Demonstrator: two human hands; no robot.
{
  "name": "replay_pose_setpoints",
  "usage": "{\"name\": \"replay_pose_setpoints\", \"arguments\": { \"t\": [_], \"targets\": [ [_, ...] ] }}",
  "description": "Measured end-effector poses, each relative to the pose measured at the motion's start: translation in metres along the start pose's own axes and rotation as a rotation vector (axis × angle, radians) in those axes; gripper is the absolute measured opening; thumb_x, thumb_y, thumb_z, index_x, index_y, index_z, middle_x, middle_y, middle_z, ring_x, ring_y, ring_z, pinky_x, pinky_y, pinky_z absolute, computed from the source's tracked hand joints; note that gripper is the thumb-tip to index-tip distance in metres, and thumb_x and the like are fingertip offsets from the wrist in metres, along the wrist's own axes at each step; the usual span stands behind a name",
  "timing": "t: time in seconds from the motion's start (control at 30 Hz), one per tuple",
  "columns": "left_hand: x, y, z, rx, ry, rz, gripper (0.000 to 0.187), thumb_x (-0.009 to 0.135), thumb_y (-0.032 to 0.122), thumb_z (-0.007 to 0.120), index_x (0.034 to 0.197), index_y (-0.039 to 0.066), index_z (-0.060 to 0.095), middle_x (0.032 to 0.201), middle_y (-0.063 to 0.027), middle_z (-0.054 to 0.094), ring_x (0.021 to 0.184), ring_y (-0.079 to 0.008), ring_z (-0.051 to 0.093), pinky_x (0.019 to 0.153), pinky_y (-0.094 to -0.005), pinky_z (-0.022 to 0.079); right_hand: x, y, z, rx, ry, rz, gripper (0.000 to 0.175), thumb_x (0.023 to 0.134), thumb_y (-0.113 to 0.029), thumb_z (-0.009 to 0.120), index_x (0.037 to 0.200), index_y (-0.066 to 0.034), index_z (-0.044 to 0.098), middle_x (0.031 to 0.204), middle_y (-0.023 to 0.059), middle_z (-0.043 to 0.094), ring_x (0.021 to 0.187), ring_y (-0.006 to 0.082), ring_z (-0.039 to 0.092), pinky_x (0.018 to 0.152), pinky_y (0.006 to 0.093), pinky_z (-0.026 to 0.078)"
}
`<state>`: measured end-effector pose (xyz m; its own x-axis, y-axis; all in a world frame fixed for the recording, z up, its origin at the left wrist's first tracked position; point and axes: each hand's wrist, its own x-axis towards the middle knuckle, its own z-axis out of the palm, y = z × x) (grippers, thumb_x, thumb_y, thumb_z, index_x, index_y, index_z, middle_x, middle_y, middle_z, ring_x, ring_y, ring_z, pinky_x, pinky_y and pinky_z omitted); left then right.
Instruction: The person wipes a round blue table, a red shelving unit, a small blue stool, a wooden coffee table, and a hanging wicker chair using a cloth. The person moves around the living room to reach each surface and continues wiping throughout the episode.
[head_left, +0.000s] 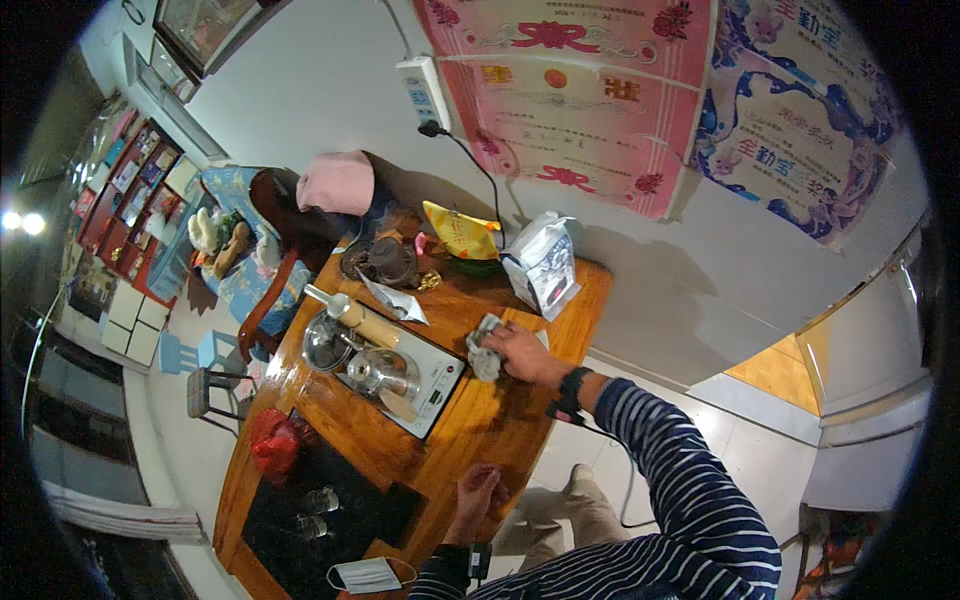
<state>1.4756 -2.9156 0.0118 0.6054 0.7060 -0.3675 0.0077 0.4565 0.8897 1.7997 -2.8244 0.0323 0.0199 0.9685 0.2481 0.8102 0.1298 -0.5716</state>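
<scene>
My right hand (525, 357) presses a crumpled grey-white cloth (486, 348) onto the wooden table (480, 420). Just left of the cloth is a white electric hot plate (433, 401) with a dark edge. A clear glass pot (382, 372) with a wooden handle (398, 406) stands on it. Beside the pot lie a tan cylinder with a pale, narrow end (364, 321) and a round clear glass vessel (324, 342). My left hand (478, 495) is at the table's near edge, fingers curled and partly hidden; nothing shows in it.
At the table's back are a white-and-blue bag (541, 266), a yellow packet (461, 231) and a dark brown pot-like object (392, 261). A black mat (300, 487) holds small glasses (321, 499), near a red bag (276, 445) and a face mask (367, 576). A cord (491, 180) hangs from the power strip (422, 91).
</scene>
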Motion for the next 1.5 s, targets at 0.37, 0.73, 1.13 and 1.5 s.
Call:
{"name": "replay_pose_setpoints", "arguments": {
  "t": [0.37, 0.73, 1.13, 1.5],
  "targets": [
    [-0.006, -0.002, -0.002, 0.132, 0.060, -0.113, 0.019, 0.102, 0.020, 0.065, 0.112, 0.004, 0.066, 0.075, -0.0055, 0.070, 0.063, -0.0103, 0.067, 0.051, -0.0234, 0.048, 0.124, -0.018, 0.071, -0.250, -0.220, 0.166, 0.060, 0.078, -0.007, 0.063, 0.136, -0.0216, 0.063, 0.142, 0.0093, 0.058, 0.126, 0.0403, 0.050, 0.104, 0.0497, 0.045],
    [-0.007, -0.014, -0.007, 0.162, 0.064, -0.059, 0.016, 0.103, 0.016, 0.061, 0.111, 0.002, 0.066, 0.072, -0.0066, 0.069, 0.060, -0.0121, 0.066, 0.049, -0.0259, 0.047, 0.045, 0.003, -0.004, -0.251, -0.192, 0.195, 0.059, 0.073, -0.006, 0.067, 0.132, -0.0151, 0.063, 0.128, 0.0178, 0.062, 0.115, 0.0430, 0.056, 0.105, 0.0538, 0.044],
    [-0.011, -0.007, -0.006, 0.246, -0.003, 0.021, 0.015, 0.103, 0.015, 0.061, 0.111, 0.003, 0.067, 0.072, -0.0067, 0.069, 0.060, -0.0127, 0.066, 0.051, -0.0249, 0.048, -0.116, 0.018, -0.049, -0.161, 0.169, 0.273, 0.065, 0.066, 0.003, 0.071, 0.128, -0.0164, 0.065, 0.134, 0.0101, 0.062, 0.120, 0.0389, 0.052, 0.102, 0.0458, 0.048],
    [-0.049, 0.014, 0.005, 0.336, -0.008, -0.006, 0.020, 0.102, 0.018, 0.059, 0.112, 0.002, 0.065, 0.082, -0.0071, 0.068, 0.070, -0.0138, 0.065, 0.061, -0.0261, 0.052, -0.166, -0.016, -0.007, -0.042, 0.357, 0.415, 0.064, 0.069, 0.004, 0.072, 0.130, -0.0144, 0.063, 0.134, 0.0145, 0.060, 0.109, 0.0413, 0.053, 0.098, 0.0469, 0.046]
  ]
}}
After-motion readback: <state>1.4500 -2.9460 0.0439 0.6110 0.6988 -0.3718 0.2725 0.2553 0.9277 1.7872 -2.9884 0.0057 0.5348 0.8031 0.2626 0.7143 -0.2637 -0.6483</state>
